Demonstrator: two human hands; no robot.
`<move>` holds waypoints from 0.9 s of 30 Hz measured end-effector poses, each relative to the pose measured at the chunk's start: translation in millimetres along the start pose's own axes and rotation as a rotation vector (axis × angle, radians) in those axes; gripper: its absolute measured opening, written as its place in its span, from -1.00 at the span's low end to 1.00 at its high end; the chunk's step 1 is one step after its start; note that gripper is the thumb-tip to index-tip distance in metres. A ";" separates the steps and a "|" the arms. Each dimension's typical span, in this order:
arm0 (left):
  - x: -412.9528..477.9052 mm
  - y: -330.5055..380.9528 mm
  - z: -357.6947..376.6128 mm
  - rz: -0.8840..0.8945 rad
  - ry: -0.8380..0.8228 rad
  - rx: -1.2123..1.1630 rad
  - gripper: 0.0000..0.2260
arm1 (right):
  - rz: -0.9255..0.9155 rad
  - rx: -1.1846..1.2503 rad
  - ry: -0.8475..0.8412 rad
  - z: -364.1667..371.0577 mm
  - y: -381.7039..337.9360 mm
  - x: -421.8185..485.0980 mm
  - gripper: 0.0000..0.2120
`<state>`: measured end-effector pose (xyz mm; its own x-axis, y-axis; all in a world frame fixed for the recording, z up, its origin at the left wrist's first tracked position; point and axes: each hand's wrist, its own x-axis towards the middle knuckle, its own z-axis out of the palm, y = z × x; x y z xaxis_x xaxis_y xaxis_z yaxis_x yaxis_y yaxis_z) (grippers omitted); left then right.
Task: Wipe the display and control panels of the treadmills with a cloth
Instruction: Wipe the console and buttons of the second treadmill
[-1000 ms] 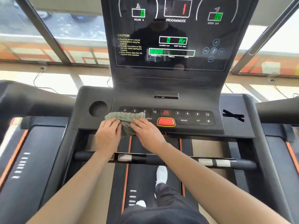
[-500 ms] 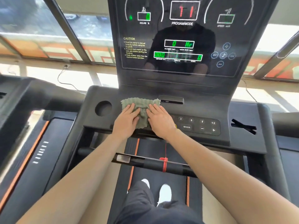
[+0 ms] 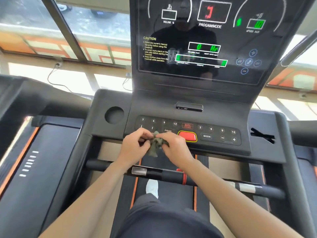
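The display [image 3: 204,43] reads "CAUTION", "INCLINE %", "PROGAM/MODE"; the control panel [image 3: 188,129] "PROG", "MODE", "3 6 9 12".

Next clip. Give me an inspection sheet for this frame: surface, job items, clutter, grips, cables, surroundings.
Surface: control panel dark, key labels legible; display lit, with reflections on it.
Job's things: cloth bunched between both hands at the panel's near edge; whether it touches the panel cannot be told.
Clutter: nothing seen.
Grips: left hand and right hand both pinch the cloth.
Cables: red cord looped round the handlebar; black lead hangs from a wall socket.
Surroundings: windows ahead; neighbouring treadmill on the left.
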<state>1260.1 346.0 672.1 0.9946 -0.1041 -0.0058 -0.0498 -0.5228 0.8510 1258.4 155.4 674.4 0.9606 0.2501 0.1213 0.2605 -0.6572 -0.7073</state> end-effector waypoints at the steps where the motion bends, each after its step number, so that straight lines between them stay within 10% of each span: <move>1: 1.3 -8.0 -7.8 0.047 0.088 0.091 -0.79 | 0.038 -0.001 0.048 -1.1 -0.5 4.1 -0.54; 7: 10.5 -43.4 -18.8 0.068 0.241 0.366 -0.69 | 0.089 -0.168 0.195 2.4 -12.0 55.0 -0.61; 16: 5.6 -52.5 -10.3 0.075 0.315 0.362 -0.71 | -0.219 -0.408 -0.271 45.6 -22.2 61.1 -0.65; 27: 3.4 -48.4 -1.3 0.017 0.356 0.392 -0.74 | -0.193 -0.395 0.019 -22.2 53.9 -31.4 -0.82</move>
<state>1266.0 372.0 631.6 0.9595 0.1430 0.2427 -0.0287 -0.8075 0.5891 1244.5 96.4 647.9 0.8911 0.3844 0.2411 0.4493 -0.8220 -0.3501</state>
